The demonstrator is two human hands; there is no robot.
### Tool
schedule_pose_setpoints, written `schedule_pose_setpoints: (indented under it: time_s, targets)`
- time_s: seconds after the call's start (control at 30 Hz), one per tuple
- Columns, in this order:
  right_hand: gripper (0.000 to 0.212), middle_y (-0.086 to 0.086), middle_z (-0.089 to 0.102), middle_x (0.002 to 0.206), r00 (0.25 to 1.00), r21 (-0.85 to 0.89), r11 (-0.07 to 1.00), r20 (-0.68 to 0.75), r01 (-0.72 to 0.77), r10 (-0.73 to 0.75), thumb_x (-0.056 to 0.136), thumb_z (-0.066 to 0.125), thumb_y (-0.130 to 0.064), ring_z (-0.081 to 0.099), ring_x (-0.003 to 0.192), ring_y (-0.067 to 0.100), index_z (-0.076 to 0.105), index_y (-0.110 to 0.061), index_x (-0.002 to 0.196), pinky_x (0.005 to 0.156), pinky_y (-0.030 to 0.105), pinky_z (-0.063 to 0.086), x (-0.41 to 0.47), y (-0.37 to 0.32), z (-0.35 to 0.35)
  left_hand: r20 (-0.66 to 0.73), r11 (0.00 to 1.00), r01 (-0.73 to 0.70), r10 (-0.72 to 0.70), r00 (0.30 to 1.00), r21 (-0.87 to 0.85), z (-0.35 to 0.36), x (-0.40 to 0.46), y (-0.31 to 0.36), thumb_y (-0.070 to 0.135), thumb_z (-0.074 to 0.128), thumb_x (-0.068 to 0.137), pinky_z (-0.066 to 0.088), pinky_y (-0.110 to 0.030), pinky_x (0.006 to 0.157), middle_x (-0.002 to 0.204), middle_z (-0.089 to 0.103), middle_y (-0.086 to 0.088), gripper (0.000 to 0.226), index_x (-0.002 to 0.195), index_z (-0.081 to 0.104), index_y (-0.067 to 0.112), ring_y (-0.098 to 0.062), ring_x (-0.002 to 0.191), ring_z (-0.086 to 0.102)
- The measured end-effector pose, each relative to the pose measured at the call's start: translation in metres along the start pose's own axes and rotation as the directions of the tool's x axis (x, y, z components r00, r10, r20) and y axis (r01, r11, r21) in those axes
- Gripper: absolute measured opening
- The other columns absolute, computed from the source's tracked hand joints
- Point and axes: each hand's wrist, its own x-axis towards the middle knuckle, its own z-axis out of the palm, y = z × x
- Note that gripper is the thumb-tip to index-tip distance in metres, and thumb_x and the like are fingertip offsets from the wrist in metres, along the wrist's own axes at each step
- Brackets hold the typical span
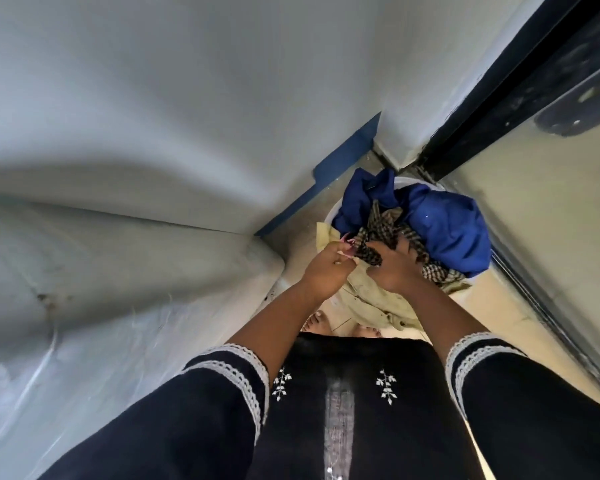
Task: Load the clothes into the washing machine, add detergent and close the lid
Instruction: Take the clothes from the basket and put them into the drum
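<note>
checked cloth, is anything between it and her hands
Nothing visible: both the left hand and right hand already grip the checked cloth, which lies on top of the blue garment in the tub.

Blue, checked, beige clothes (440, 230) heaped in tub (329, 213)

A tub (329, 211) stands on the floor (499, 306) ahead of the person's bare feet (317, 322), near the corner where the wall (187, 98) meets the door frame (482, 109); the washing machine (84, 289) fills the left side, just beside the tub; clothes (454, 230) are heaped in the tub and spill over its near rim (one piece hangs down toward the feet); the left hand (321, 270) and right hand (394, 268) meet over the heap's near edge, each gripping cloth; a door (551, 202) runs along the right.
</note>
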Motion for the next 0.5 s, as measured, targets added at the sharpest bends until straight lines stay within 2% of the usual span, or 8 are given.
schedule_pose_setpoints:
  time_s: [0.07, 0.13, 0.23, 0.33, 0.5]
  targets:
    - [0.070, 0.006, -0.008, 0.164, 1.000, -0.054, 0.999, 0.025, -0.005, 0.006, 0.089, 0.060, -0.038, 0.004, 0.149, 0.037, 0.028, -0.039, 0.152, 0.118, 0.054, 0.013, 0.014, -0.003, 0.009, 0.012, 1.000, -0.006, 0.006, 1.000, 0.004, 0.003, 0.010, -0.011, 0.021, 0.059, 0.096, 0.047, -0.035, 0.098, 0.104, 0.060, 0.003, 0.035, 0.131, 0.057, 0.018, -0.016, 0.102, 0.059]
    - [0.071, 0.002, -0.004, 0.165, 1.000, -0.066, 0.998, 0.002, 0.005, -0.005, 0.089, 0.060, -0.036, 0.001, 0.150, 0.033, 0.029, -0.031, 0.153, 0.118, 0.057, 0.011, 0.016, -0.006, 0.016, 0.008, 1.000, -0.003, 0.003, 1.000, 0.027, 0.001, 0.010, -0.019, 0.023, 0.060, 0.095, 0.047, -0.036, 0.097, 0.107, 0.062, 0.002, 0.031, 0.126, 0.059, 0.020, -0.017, 0.105, 0.060]
    - [0.065, 0.001, 0.012, 0.163, 0.991, 0.026, 0.999, -0.128, 0.034, -0.031, 0.089, 0.062, -0.030, 0.012, 0.149, 0.028, 0.040, -0.018, 0.149, 0.117, 0.056, 0.017, -0.009, -0.009, 0.017, -0.014, 1.000, 0.002, -0.002, 1.000, 0.027, -0.004, -0.009, -0.020, 0.024, 0.060, 0.096, 0.047, -0.035, 0.097, 0.115, 0.062, -0.003, 0.030, 0.125, 0.059, 0.018, -0.019, 0.110, 0.059]
    - [0.062, -0.002, 0.024, 0.162, 0.983, 0.091, 0.993, -0.170, 0.077, -0.061, 0.088, 0.062, -0.025, 0.028, 0.145, 0.024, 0.045, -0.013, 0.146, 0.116, 0.051, 0.025, -0.050, -0.010, 0.005, 0.004, 1.000, 0.001, -0.001, 1.000, 0.019, -0.012, -0.044, -0.007, 0.022, 0.057, 0.097, 0.046, -0.029, 0.086, 0.110, 0.060, 0.000, 0.033, 0.129, 0.056, 0.017, -0.017, 0.104, 0.058]
    - [0.048, 0.005, 0.048, 0.147, 0.948, 0.226, 0.952, -0.287, 0.207, -0.138, 0.086, 0.065, -0.015, 0.049, 0.132, 0.024, 0.060, -0.005, 0.133, 0.110, 0.032, 0.037, -0.135, -0.008, -0.029, 0.007, 0.998, -0.058, 0.058, 0.998, -0.014, -0.027, -0.117, 0.029, 0.019, 0.060, 0.096, 0.046, -0.025, 0.081, 0.103, 0.061, 0.001, 0.030, 0.126, 0.058, 0.019, -0.017, 0.099, 0.059]
